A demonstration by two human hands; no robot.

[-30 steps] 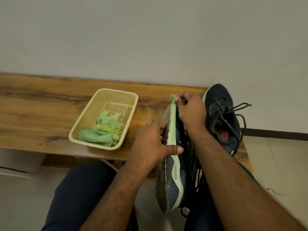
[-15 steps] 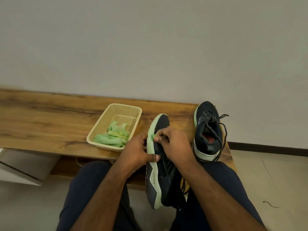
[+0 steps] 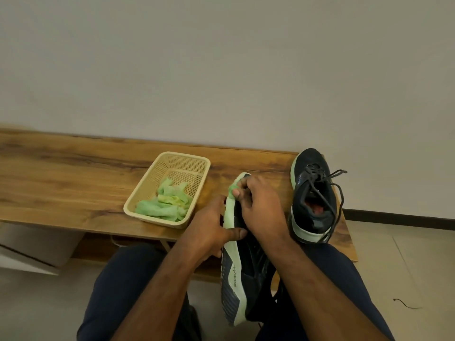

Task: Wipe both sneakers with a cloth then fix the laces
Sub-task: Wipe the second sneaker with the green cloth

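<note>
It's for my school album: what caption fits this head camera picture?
Left hand steadies a navy sneaker while the right hand rubs its sole edge with a green cloth.

A long wooden bench (image 3: 73, 183) stands against a plain pale wall (image 3: 221, 70) on a light tiled floor (image 3: 406, 254).

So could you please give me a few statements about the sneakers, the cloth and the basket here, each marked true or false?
1. The left hand grips the held sneaker by its sole edge. True.
2. The right hand pinches a green cloth against that sneaker's toe end. True.
3. The basket is empty. False: it holds green cloths.
4. The other sneaker lies on the floor. False: it stands on the wooden bench.
</note>
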